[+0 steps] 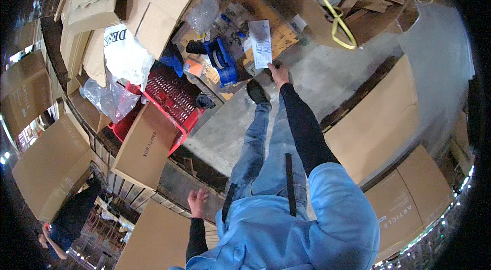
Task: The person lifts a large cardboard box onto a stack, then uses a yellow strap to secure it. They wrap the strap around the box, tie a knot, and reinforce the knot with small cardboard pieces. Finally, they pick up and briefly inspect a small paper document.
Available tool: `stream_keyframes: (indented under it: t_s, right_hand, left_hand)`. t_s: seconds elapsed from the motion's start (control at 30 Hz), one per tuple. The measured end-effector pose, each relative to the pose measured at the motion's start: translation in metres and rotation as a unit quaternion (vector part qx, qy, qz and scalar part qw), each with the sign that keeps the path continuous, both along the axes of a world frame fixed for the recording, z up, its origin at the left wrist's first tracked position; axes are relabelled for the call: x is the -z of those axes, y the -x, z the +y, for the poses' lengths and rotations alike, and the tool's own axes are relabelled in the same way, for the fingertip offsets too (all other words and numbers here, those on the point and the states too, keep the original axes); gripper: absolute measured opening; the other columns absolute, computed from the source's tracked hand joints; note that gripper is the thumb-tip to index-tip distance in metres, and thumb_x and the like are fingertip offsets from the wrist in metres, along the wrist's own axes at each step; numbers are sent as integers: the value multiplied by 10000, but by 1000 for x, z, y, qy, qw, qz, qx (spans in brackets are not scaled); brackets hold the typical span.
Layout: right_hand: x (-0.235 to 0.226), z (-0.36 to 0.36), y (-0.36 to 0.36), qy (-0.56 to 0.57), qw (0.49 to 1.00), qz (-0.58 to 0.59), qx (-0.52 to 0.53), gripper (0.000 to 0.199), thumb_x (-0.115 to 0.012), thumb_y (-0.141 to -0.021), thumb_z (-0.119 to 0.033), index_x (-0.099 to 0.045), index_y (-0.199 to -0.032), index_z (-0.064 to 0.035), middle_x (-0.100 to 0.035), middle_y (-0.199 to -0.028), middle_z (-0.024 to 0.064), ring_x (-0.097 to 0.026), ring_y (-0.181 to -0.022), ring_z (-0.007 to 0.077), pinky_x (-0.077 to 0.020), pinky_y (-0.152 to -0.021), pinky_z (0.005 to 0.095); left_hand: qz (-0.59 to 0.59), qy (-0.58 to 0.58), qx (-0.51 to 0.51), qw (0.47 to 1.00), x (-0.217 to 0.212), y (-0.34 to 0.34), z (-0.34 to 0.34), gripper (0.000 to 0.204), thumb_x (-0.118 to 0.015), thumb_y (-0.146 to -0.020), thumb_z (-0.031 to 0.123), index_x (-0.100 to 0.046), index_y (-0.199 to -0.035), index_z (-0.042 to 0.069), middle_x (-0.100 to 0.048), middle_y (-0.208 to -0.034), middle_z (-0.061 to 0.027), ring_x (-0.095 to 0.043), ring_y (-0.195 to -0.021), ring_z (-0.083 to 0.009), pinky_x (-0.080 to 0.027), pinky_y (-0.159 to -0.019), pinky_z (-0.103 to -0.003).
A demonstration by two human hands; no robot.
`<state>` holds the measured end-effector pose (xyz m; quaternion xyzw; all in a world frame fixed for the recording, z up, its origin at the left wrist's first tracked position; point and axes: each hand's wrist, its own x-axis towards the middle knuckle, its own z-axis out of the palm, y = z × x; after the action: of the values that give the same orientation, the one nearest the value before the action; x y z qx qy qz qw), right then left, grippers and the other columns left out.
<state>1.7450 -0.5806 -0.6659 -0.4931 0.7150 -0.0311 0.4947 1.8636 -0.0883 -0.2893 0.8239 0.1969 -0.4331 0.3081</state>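
My right hand (279,74) is stretched forward, with its thumb and fingers closed on the lower edge of a white sheet of paper (260,40) that bears handwriting. Just left of the sheet, a blue tape dispenser (223,68) sits on a worn wooden work surface (283,28). My left hand (197,201) hangs low beside my left leg, fingers loosely bent and apart, holding nothing. The closest thing to it is a brown cardboard box (144,146) leaning against a red plastic basket (171,95).
Clear plastic wrap (203,13) lies behind the dispenser. A yellow strap (335,19) hangs at the far right near cardboard scraps (376,1). Large flat cartons (378,121) stand to the right, others (48,162) to the left. Another person (71,219) is at the lower left.
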Motion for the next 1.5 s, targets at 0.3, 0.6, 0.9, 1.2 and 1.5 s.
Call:
stream_keyframes:
  t_s: [0.3,0.6,0.9,1.2,1.5]
  right_hand:
    - [5,-22,-6,-127,981,-120,81,395,-740,-806,-292,-630,-951,58,-664,-744,108,-656,-580,191,-527,-457,318]
    - [-205,-3,30,-189,938,-286,45,228,-651,-900,-177,-639,-920,50,-670,-772,90,-644,-603,157,-542,-520,286]
    - [-314,45,66,-99,951,-280,-87,256,-650,-915,-227,-646,-880,27,-663,-760,59,-626,-674,111,-521,-583,262]
    - [-358,6,47,-113,896,-426,-61,265,-642,-919,-226,-673,-947,36,-637,-783,0,-538,-727,65,-429,-642,235]
    - [-403,6,38,-43,889,-453,-48,182,-689,-881,-169,-695,-890,13,-669,-781,9,-558,-728,53,-446,-654,226]
  left_hand:
    - [38,-27,1,999,5,34,-30,249,-633,-914,222,-491,-1005,39,-685,-997,-128,-669,-806,-175,-508,-584,-265]
    - [49,180,59,981,109,-1,-264,336,-672,-891,199,-525,-1065,-47,-656,-1054,-124,-637,-912,-164,-531,-721,-293]
    - [-83,309,-73,945,65,18,-390,219,-748,-793,18,-535,-846,25,-613,-742,-11,-555,-663,-72,-444,-583,-226]
    - [-98,333,234,908,-20,-13,-373,125,-773,-784,60,-684,-772,-27,-650,-688,-7,-557,-650,-46,-439,-578,-209]
    - [-94,359,265,890,-57,-15,-372,148,-722,-847,79,-679,-859,-62,-635,-722,-14,-525,-672,-42,-437,-591,-216]
